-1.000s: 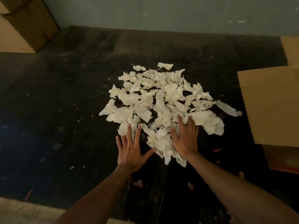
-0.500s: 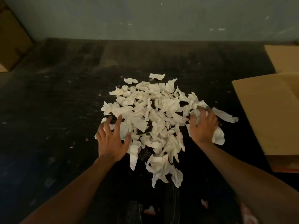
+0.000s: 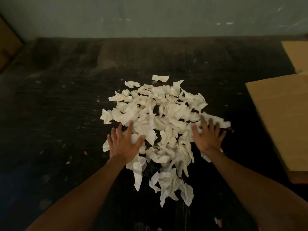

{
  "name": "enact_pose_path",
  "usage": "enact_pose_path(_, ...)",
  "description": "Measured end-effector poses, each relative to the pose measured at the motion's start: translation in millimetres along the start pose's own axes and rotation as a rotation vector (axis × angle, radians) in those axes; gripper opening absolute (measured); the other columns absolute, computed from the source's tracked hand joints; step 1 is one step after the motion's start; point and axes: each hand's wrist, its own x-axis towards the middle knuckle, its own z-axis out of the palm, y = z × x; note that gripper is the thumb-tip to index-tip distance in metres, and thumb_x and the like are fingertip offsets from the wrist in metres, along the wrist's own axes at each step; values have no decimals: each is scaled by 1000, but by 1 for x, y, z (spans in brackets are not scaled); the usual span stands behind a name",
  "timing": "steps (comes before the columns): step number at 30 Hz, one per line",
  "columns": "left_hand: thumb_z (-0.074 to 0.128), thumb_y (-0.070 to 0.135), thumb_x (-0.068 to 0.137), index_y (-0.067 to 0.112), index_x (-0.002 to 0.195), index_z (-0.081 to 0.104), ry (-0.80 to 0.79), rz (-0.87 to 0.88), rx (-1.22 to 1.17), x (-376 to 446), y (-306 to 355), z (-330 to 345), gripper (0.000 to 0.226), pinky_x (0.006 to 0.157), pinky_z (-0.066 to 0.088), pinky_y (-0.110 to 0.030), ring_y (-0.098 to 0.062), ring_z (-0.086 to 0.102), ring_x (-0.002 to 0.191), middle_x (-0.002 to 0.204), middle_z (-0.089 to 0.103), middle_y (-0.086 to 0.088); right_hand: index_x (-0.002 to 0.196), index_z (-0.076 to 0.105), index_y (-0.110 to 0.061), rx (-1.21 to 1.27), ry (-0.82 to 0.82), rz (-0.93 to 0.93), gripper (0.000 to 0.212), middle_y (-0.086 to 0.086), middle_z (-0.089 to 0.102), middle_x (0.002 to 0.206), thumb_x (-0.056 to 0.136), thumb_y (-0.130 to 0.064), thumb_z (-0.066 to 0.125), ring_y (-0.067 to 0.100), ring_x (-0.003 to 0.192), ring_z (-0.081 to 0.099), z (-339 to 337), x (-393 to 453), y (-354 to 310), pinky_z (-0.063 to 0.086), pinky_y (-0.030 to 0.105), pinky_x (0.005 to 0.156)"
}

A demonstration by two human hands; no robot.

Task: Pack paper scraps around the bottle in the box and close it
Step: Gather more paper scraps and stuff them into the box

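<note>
Dark floor (image 3: 58, 114): paper scraps (image 3: 155, 124), cardboard box (image 3: 280, 120).

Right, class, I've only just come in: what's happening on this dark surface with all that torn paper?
A person has both hands spread flat on a heap of white paper scraps on a dark tabletop. The left hand presses on the heap's near left side and the right hand on its near right side, fingers open, nothing lifted. A brown cardboard box flap lies at the right edge. No bottle is in view.

Box flap (image 3: 281, 120) seemingly blocking rightward.
</note>
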Motion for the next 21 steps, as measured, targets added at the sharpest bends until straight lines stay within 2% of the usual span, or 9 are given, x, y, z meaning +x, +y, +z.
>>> enact_pose_path(3, 31, 72, 87, 38, 151, 2, -33, 48, 11, -4, 7, 5, 78, 118, 6, -58, -40, 2, 148, 161, 9, -16, 151, 3, -40, 63, -42, -146, 70, 3, 2, 163, 89, -72, 8, 28, 149, -4, 13, -21, -28, -8, 56, 116)
enact_pose_path(6, 50, 53, 88, 28, 150, 15, -99, 126, -16, -8, 13, 2, 75, 119, 9, -56, -39, 8, 147, 158, 15, -14, 152, 11, -36, 282, -51, -283, 65, 5, 16, 161, 93, -64, 16, 25, 148, 8, 21, -40, -58, 0, 51, 119)
enact_pose_path(8, 50, 38, 89, 15, 144, 32, -109, 137, -116, -10, 13, -9, 62, 115, 26, -52, -38, 29, 139, 146, 35, -14, 150, 20, -33, 491, -64, -326, 59, 4, 29, 156, 96, -59, 21, 24, 144, 23, 23, -53, -77, 15, 47, 119)
enact_pose_path(10, 46, 33, 86, 9, 129, 51, -38, 151, -183, -10, 7, -26, 49, 98, 43, -47, -33, 48, 119, 123, 56, -13, 144, 34, -31, 585, -33, -340, 54, 2, 45, 147, 98, -55, 23, 23, 135, 41, 17, -62, -91, 31, 47, 113)
enact_pose_path(13, 72, 27, 79, 16, 119, 57, 67, 212, -50, -4, -16, -52, 44, 90, 50, -41, -23, 51, 110, 111, 61, -3, 115, 57, -25, 378, 125, -391, 51, 2, 66, 110, 98, -52, 17, 23, 103, 61, -12, -62, -101, 43, 49, 96)
enact_pose_path(16, 72, 13, 79, 25, 111, 56, 187, 143, -2, 15, -41, -73, 38, 90, 49, -38, -22, 49, 112, 114, 58, -1, 84, 55, -26, 336, 320, -443, 53, -6, 60, 71, 96, -57, 13, 14, 69, 61, -36, -40, -105, 48, 42, 82)
enact_pose_path(18, 59, 16, 88, 23, 115, 54, 226, 23, -44, 35, -49, -81, 28, 97, 45, -43, -26, 44, 119, 125, 53, -7, 86, 56, -24, 398, 400, -415, 49, -3, 61, 77, 96, -55, 19, 18, 75, 62, -48, -8, -107, 51, 46, 80)
enact_pose_path(19, 52, 24, 94, 23, 121, 50, 208, -61, -89, 46, -49, -85, 27, 100, 41, -47, -29, 41, 124, 132, 48, -9, 96, 58, -23, 402, 387, -362, 48, 2, 63, 92, 96, -55, 22, 24, 92, 62, -53, 12, -108, 48, 50, 87)
enact_pose_path(21, 36, 52, 97, 27, 135, 40, 106, -205, -186, 75, -49, -85, 45, 106, 31, -56, -36, 31, 135, 146, 36, -12, 124, 51, -30, 360, 253, -205, 49, 9, 49, 134, 94, -60, 26, 34, 128, 41, -64, 54, -111, 33, 59, 103)
